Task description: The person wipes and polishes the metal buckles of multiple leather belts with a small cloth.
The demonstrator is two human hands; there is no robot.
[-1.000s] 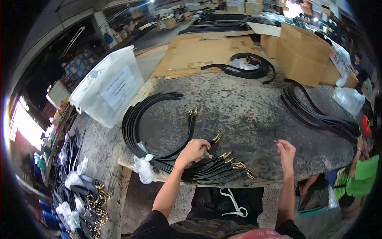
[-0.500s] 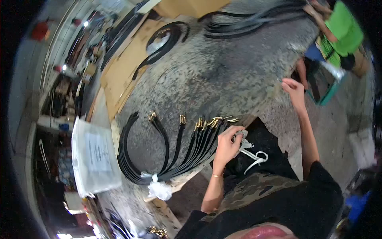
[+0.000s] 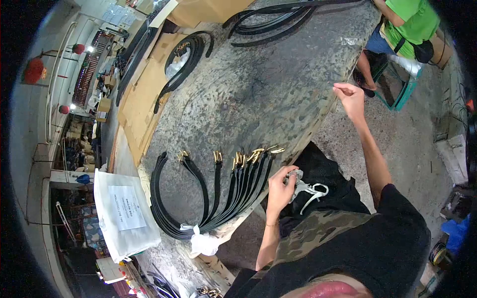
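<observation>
My left hand is closed on a crumpled greyish rag, held over my lap near the table edge. White drawstrings hang just beside it. My right hand is raised by the table's right edge, its thumb and fingers pinched together; whatever may be between them is too small to make out. Left of my left hand, a bundle of black belts lies curved on the worn table. Their gold buckles fan out towards the far side. A white plastic tie wraps the bundle.
A white bag with a printed label stands at the left. Coiled black belts lie by cardboard; more black straps are at the far end. A person in a green shirt sits beside a green stool.
The view has shifted slightly, so the table and belts sit a little differently. My right hand is somewhat further left and higher in view, still pinched. My left hand keeps the rag.
</observation>
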